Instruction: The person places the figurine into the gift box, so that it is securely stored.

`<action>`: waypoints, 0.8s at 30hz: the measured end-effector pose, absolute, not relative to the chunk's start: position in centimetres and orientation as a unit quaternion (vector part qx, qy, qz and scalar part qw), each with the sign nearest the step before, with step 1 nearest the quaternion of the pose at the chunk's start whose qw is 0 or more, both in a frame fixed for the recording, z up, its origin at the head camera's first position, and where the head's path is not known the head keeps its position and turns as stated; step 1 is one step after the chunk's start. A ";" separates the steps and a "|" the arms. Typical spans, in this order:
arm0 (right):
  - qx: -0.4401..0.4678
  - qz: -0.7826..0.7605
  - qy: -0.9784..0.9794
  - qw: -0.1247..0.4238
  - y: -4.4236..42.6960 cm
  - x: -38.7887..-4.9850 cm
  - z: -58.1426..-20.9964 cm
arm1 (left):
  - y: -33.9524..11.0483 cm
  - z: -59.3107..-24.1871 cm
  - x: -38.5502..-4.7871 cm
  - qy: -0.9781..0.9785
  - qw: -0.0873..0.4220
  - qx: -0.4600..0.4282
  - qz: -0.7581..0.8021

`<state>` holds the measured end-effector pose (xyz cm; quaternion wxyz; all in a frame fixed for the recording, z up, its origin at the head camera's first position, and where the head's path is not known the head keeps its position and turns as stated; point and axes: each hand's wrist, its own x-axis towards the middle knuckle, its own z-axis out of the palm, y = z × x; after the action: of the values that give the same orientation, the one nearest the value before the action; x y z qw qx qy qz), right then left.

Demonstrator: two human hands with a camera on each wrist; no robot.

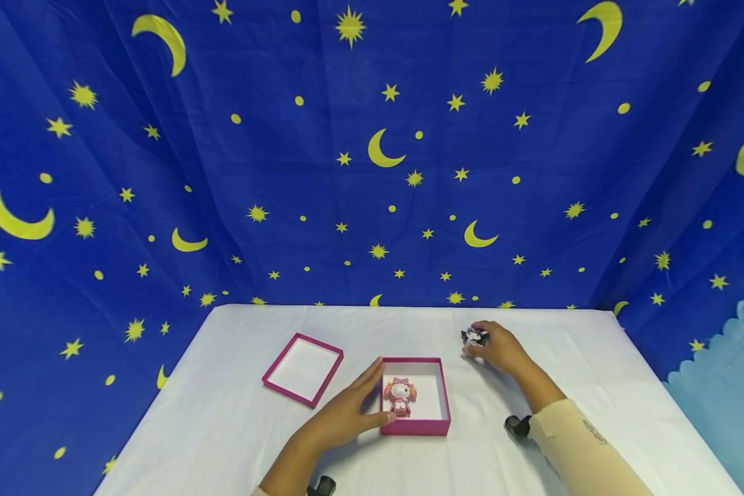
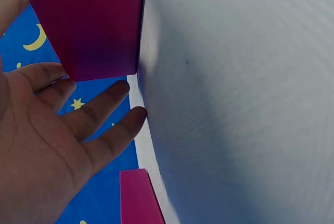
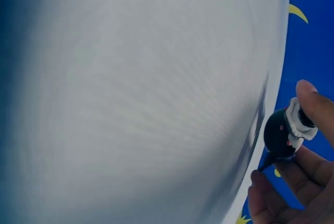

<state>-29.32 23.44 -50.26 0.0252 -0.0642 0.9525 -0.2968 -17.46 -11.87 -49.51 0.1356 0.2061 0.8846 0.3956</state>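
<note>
A magenta box (image 1: 417,426) with a white inside stands on the table, and a pink-and-white figurine (image 1: 400,397) lies in its left part. My left hand (image 1: 346,415) rests along the box's left side, thumb at the front corner and fingers toward the back; the left wrist view shows these fingers (image 2: 107,110) spread and fairly straight beside the box wall (image 2: 91,31). To the right of the box, my right hand (image 1: 502,348) pinches a black-and-white figurine (image 1: 473,337). In the right wrist view the figurine (image 3: 279,133) sits between thumb and fingers of that hand (image 3: 308,166).
A magenta-rimmed lid (image 1: 290,393), white inside, lies at the left of the box on the white-covered table (image 1: 235,358). Behind the table hangs a blue cloth (image 1: 322,207) with yellow moons and stars. Light blue cloth (image 1: 725,379) shows at the far right.
</note>
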 end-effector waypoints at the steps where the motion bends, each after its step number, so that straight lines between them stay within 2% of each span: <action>1: -0.065 -0.297 0.952 0.021 23.4 -29.3 -50.3 | -11.9 -49.5 -17.5 0.885 0.135 0.207 0.395; 9: -0.082 -0.314 0.946 -0.007 23.4 -28.6 -50.1 | -11.9 -49.6 -17.5 0.884 0.136 0.206 0.397; 24: -0.070 -0.337 0.938 -0.023 22.6 -26.3 -49.5 | -11.9 -49.7 -17.5 0.886 0.136 0.205 0.393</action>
<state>-26.27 22.59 -49.55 -0.0225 -0.0705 0.9384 -0.3374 -17.47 -11.85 -49.73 0.1357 0.2048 0.8862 0.3928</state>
